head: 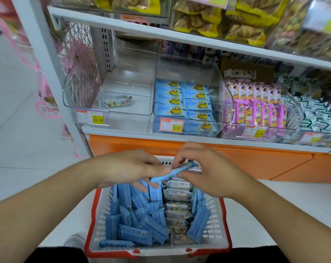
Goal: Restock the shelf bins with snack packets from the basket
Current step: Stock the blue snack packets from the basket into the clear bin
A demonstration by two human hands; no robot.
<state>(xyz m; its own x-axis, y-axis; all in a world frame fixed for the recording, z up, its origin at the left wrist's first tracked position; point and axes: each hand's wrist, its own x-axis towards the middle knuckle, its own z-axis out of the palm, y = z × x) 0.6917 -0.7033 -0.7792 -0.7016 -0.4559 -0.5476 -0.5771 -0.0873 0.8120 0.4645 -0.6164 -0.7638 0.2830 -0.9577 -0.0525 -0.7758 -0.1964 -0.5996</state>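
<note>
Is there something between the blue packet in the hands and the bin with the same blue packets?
Nothing visible. The blue packet is held by both hands above the basket; only open air separates it from the open-topped bin.

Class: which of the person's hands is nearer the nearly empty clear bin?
Left. The left hand is below the nearly empty clear bin; the right hand is further right.

Upper shelf's stacked with yellow snack bags [198, 18], orange base panel [236, 160] sits under the shelving, and some pink stuff [81, 59] hangs off the left wire rack.
</note>
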